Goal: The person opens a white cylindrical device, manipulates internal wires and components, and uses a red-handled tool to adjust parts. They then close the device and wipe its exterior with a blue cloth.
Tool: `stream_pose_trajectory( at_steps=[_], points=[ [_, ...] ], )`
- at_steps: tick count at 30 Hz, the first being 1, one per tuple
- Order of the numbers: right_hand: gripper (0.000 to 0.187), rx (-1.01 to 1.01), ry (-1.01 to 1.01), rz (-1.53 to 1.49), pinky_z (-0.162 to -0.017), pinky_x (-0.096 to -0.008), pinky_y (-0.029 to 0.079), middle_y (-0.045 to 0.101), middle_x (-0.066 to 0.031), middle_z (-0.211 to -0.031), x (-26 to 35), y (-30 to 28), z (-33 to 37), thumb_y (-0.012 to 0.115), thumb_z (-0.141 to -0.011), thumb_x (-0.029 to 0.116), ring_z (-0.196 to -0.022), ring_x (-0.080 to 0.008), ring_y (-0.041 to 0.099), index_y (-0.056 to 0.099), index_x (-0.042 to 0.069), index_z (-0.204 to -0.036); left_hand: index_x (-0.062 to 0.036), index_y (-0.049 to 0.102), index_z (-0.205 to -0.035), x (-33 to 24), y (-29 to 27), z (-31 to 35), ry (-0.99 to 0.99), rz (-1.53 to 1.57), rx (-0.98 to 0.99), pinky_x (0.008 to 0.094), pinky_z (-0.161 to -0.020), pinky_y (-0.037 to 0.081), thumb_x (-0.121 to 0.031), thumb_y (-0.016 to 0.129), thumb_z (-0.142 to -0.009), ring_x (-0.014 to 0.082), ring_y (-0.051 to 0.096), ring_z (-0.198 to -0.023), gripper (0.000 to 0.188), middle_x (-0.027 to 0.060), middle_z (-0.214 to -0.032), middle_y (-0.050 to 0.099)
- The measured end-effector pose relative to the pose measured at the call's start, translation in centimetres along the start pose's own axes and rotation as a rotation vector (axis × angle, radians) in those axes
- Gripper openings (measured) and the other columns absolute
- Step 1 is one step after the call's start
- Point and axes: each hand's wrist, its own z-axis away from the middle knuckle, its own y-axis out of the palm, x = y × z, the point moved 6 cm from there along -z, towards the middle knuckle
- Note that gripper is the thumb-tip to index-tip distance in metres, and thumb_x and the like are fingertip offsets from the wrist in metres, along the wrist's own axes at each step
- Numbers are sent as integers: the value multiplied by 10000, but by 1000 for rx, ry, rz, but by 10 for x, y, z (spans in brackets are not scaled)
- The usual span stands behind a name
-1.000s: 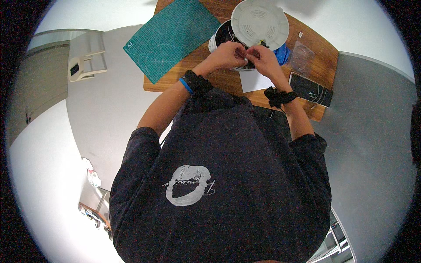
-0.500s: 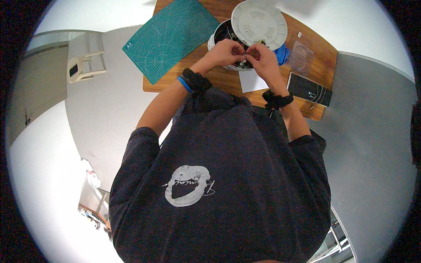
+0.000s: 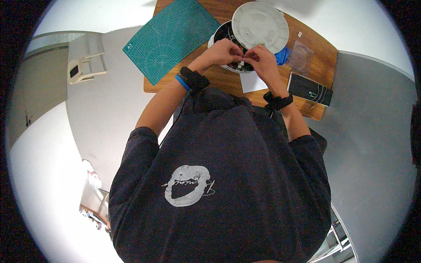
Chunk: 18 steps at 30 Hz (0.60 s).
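Observation:
My left hand (image 3: 226,51) and my right hand (image 3: 262,59) meet over a round white bucket (image 3: 211,41) on the wooden table. The fingertips of both are pinched together and almost touch. Whatever small thing is between them is too small to make out. Dark bits and a few pale pieces show inside the bucket below my fingers. A round pale lid (image 3: 260,27) leans over the bucket's far right side, just beyond my right hand.
Left of the bucket lies a green cutting mat (image 3: 171,39). A white sheet (image 3: 251,82) sits under the bucket's near edge. To the right are a blue bag-like thing (image 3: 283,56), a clear plastic piece (image 3: 301,58) and a black box-like item with cords (image 3: 307,89). A pale chair (image 3: 87,70) stands far left.
Both hands have shifted only slightly, still pinched together over the bucket. The lid sits a touch lower in view, and pale pieces below my fingers show more plainly.

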Motion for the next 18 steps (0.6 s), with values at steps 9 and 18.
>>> stream_pose_trajectory(
  at_steps=[9, 18],
  points=[
    [127, 44, -111, -15, -728, -326, 529, 661, -88, -912, 7, -7, 1, 805, -845, 72, -827, -231, 682, 747, 41, -954, -54, 800, -1056, 5, 3, 1, -42, 59, 17, 353, -800, 587, -277, 798, -895, 202, 741, -839, 275, 112, -969, 797],
    [158, 83, -183, -22, -742, -337, 542, 690, -92, -955, 8, -7, 4, 781, -859, 42, -848, -248, 692, 751, 40, -1014, -83, 821, -1003, 0, 2, 4, -37, 22, -89, 366, -791, 600, -301, 811, -830, 251, 767, -826, 279, 133, -914, 792]
  ],
)
